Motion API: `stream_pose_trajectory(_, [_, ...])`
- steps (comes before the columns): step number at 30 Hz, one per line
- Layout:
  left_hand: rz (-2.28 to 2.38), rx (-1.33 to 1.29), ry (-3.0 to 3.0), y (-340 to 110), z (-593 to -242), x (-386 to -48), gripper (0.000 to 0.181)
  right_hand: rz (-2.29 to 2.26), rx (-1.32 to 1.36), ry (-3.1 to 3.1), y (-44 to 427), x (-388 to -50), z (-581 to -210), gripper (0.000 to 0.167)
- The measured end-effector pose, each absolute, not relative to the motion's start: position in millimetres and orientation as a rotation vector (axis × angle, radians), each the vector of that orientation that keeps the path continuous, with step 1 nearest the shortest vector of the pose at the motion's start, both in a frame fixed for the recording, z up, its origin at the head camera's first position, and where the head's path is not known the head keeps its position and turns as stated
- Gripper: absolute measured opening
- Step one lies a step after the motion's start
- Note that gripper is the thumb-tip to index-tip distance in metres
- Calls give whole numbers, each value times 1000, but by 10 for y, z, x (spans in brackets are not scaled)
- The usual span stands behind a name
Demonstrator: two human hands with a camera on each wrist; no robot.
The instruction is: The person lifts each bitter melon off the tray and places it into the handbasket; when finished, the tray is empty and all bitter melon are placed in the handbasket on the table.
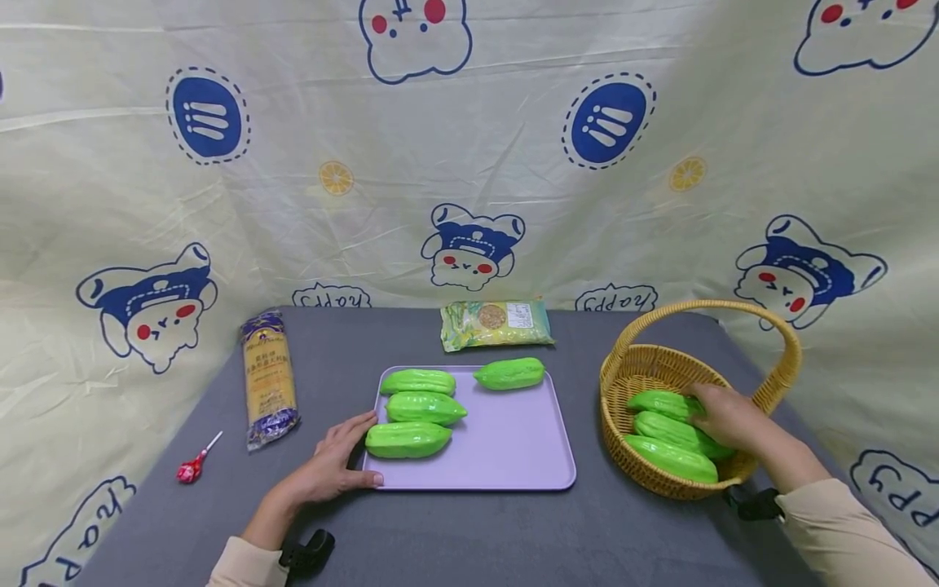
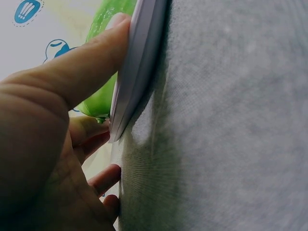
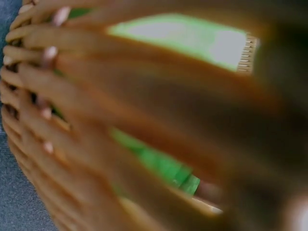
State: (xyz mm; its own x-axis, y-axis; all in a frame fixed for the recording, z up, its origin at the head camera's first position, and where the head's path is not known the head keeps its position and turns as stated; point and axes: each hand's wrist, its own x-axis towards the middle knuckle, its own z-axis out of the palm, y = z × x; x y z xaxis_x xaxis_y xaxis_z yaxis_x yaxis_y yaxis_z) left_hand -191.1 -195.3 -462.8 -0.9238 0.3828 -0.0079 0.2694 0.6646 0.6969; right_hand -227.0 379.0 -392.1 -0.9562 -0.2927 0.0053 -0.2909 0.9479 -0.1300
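In the head view, a lilac tray [image 1: 506,444] bears several glossy green ridged gourds, such as the front-left gourd [image 1: 407,440] and the back-right gourd [image 1: 509,373]. My left hand [image 1: 339,458] touches the tray's left side, thumb on its rim and fingers extended; the left wrist view shows the thumb [image 2: 103,45] lying over the edge. On the right stands a wicker basket [image 1: 623,444] with three more gourds. Inside it, my right hand [image 1: 729,417] grips the rearmost gourd [image 1: 660,402], partly covering it. The right wrist view is blurred, with green [image 3: 183,36] between the fingers.
A yellow and blue pasta packet [image 1: 269,379] lies left of the tray, with a red lollipop [image 1: 192,467] nearer me. Behind the tray is a green and yellow packet [image 1: 497,324]. The basket's tall handle [image 1: 704,305] arches above its opening. A printed cloth hangs behind the grey table.
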Motion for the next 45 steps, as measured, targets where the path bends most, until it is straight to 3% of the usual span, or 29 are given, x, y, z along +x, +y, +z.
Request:
stream_pose_trajectory(14, [1110, 552, 2731, -1949, -4636, -1917, 92, -274, -442, 3099, 3794, -2273, -3909, 42])
stream_pose_trajectory(34, [1109, 556, 2736, -1946, -4639, -1915, 92, -286, -432, 3116, 3795, -2281, -3960, 32])
stream_pose_trajectory(45, [1117, 558, 2732, -1951, -4635, -1912, 92, -310, -456, 3115, 3792, -2267, -3935, 37])
